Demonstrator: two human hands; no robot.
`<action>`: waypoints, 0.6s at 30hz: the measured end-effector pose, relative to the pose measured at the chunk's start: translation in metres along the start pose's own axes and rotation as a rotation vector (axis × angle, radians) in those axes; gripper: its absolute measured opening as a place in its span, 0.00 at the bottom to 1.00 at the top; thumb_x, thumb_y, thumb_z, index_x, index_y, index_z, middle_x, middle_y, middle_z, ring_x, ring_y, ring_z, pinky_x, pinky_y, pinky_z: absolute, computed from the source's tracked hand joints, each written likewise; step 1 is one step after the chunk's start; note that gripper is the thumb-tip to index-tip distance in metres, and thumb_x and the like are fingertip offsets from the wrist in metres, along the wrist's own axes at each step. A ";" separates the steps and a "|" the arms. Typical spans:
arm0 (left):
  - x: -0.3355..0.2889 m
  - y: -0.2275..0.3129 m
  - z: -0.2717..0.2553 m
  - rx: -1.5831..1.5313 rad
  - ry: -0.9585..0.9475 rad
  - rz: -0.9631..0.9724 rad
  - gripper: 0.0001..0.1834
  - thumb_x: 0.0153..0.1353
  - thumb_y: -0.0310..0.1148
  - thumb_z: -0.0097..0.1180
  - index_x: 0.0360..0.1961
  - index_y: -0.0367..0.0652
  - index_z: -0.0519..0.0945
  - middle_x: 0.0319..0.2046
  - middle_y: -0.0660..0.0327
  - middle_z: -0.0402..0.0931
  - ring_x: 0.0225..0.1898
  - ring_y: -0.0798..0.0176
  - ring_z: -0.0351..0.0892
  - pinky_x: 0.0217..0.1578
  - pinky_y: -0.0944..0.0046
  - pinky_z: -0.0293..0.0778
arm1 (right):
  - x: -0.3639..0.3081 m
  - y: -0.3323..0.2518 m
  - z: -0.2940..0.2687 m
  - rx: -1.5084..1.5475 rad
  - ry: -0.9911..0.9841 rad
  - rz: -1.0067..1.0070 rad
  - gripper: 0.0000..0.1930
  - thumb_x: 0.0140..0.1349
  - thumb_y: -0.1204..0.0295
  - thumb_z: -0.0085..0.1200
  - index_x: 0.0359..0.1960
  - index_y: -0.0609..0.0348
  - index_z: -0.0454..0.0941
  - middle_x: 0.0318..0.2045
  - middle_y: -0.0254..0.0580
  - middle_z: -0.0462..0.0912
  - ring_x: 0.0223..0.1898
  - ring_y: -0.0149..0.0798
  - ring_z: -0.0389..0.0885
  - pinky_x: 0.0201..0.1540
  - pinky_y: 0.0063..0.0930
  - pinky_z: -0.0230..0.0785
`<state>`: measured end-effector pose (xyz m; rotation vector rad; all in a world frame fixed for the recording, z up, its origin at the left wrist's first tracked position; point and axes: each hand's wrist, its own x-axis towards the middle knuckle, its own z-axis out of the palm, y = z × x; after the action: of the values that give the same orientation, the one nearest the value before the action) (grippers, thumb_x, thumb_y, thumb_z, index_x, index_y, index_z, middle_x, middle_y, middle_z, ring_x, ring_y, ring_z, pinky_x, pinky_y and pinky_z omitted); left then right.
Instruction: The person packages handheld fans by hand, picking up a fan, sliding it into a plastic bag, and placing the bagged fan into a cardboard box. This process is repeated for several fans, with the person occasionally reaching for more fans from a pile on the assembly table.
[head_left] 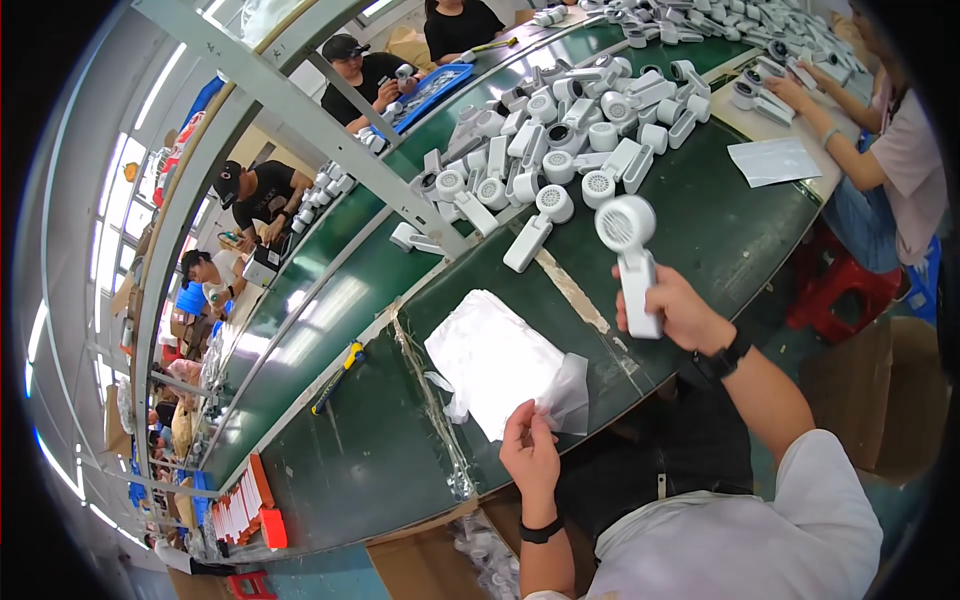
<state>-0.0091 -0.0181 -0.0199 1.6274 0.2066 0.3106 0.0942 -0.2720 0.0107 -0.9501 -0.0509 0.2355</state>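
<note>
My right hand [682, 312] is wrapped round the handle of a white handheld fan [627, 228], held upright above the table's near edge with its round grille up. My left hand [530, 450] pinches the near corner of a thin, clear plastic bag [571, 392]. That bag lies at the right edge of a bright white stack of flat bags or sheets [490, 345] on the green table. Beyond it a large heap of similar white fans [560, 140] covers the far part of the table, and one single fan [530, 232] lies at its near side.
A yellow-and-black cutter knife [340, 376] lies left of the stack. Orange boxes [243, 505] stand at the table's left end. A metal frame post [330, 125] crosses at the upper left. A co-worker's hands [790, 90] handle fans at the right; open cartons [430, 555] sit below.
</note>
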 end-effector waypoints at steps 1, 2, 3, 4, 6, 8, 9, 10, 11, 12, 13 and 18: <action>0.000 0.003 0.002 0.000 -0.001 0.001 0.11 0.65 0.22 0.52 0.48 0.33 0.78 0.35 0.58 0.81 0.28 0.74 0.74 0.25 0.75 0.71 | -0.009 0.007 0.001 -0.015 -0.002 -0.026 0.24 0.47 0.80 0.45 0.50 0.64 0.68 0.29 0.47 0.78 0.28 0.41 0.81 0.31 0.31 0.75; -0.001 0.007 0.003 0.014 -0.004 -0.014 0.11 0.65 0.23 0.53 0.47 0.33 0.78 0.34 0.59 0.80 0.27 0.75 0.74 0.25 0.75 0.71 | -0.018 0.014 0.003 -0.029 -0.005 -0.052 0.22 0.46 0.80 0.45 0.48 0.65 0.69 0.27 0.46 0.78 0.27 0.39 0.81 0.30 0.30 0.74; -0.001 0.009 0.002 0.031 -0.002 -0.029 0.10 0.64 0.23 0.53 0.46 0.33 0.79 0.33 0.60 0.80 0.26 0.75 0.73 0.24 0.75 0.71 | -0.029 0.015 0.016 -0.115 0.083 0.012 0.19 0.49 0.80 0.49 0.46 0.66 0.70 0.25 0.44 0.77 0.24 0.37 0.80 0.29 0.29 0.72; 0.001 0.007 0.002 0.035 0.003 -0.028 0.10 0.64 0.23 0.53 0.46 0.33 0.79 0.33 0.60 0.80 0.26 0.75 0.73 0.24 0.75 0.71 | -0.036 0.021 0.023 -0.172 0.050 0.049 0.17 0.52 0.79 0.58 0.44 0.64 0.72 0.27 0.41 0.78 0.23 0.33 0.79 0.29 0.27 0.72; 0.002 0.004 0.004 0.086 -0.001 0.051 0.08 0.64 0.24 0.55 0.42 0.33 0.80 0.30 0.62 0.79 0.24 0.75 0.73 0.24 0.76 0.70 | -0.053 0.028 0.037 -0.300 0.077 0.125 0.19 0.51 0.78 0.66 0.45 0.64 0.73 0.32 0.37 0.80 0.28 0.29 0.79 0.33 0.25 0.73; 0.003 0.009 0.006 0.064 0.001 0.032 0.08 0.64 0.25 0.56 0.42 0.33 0.79 0.30 0.62 0.78 0.24 0.75 0.73 0.24 0.76 0.70 | -0.056 0.045 0.046 -0.374 0.075 -0.048 0.21 0.50 0.73 0.68 0.44 0.63 0.74 0.33 0.36 0.80 0.31 0.30 0.79 0.36 0.26 0.73; 0.003 0.011 0.008 0.042 0.007 0.011 0.07 0.64 0.25 0.56 0.41 0.33 0.79 0.30 0.62 0.78 0.25 0.75 0.73 0.24 0.75 0.70 | -0.054 0.052 0.049 -0.447 0.070 -0.221 0.22 0.49 0.69 0.69 0.44 0.63 0.75 0.34 0.35 0.81 0.34 0.30 0.78 0.40 0.26 0.72; 0.003 0.014 0.009 0.043 0.004 0.013 0.07 0.64 0.25 0.56 0.41 0.33 0.79 0.30 0.62 0.78 0.25 0.75 0.73 0.24 0.75 0.70 | -0.053 0.055 0.051 -0.445 0.073 -0.223 0.22 0.49 0.69 0.69 0.44 0.63 0.75 0.34 0.35 0.81 0.34 0.30 0.78 0.40 0.26 0.72; 0.004 0.017 0.011 0.028 -0.002 0.011 0.07 0.64 0.26 0.56 0.41 0.34 0.78 0.30 0.62 0.78 0.26 0.74 0.74 0.25 0.75 0.71 | -0.051 0.057 0.054 -0.466 0.089 -0.164 0.23 0.48 0.69 0.69 0.45 0.63 0.75 0.35 0.36 0.81 0.37 0.30 0.78 0.43 0.27 0.72; 0.005 0.019 0.013 0.014 -0.007 0.009 0.06 0.64 0.26 0.55 0.40 0.34 0.77 0.30 0.62 0.78 0.27 0.73 0.74 0.25 0.74 0.72 | -0.048 0.059 0.055 -0.486 0.105 -0.105 0.24 0.48 0.70 0.69 0.46 0.63 0.75 0.37 0.36 0.82 0.40 0.31 0.78 0.46 0.27 0.71; 0.006 0.020 0.015 0.013 -0.009 0.011 0.06 0.64 0.26 0.55 0.40 0.34 0.77 0.30 0.62 0.78 0.27 0.73 0.74 0.25 0.74 0.72 | -0.043 0.062 0.055 -0.485 0.104 -0.068 0.24 0.47 0.71 0.67 0.47 0.65 0.75 0.38 0.41 0.82 0.39 0.32 0.79 0.45 0.28 0.72; 0.016 0.015 0.006 -0.264 0.078 -0.026 0.06 0.66 0.25 0.52 0.42 0.36 0.74 0.33 0.59 0.77 0.33 0.67 0.78 0.31 0.67 0.78 | -0.034 0.072 0.051 -0.591 0.206 -0.111 0.21 0.49 0.74 0.64 0.46 0.65 0.75 0.37 0.37 0.81 0.38 0.28 0.77 0.43 0.26 0.72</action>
<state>0.0069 -0.0196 -0.0042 1.3521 0.2360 0.3658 0.0413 -0.1992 -0.0158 -1.5503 0.0187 0.0127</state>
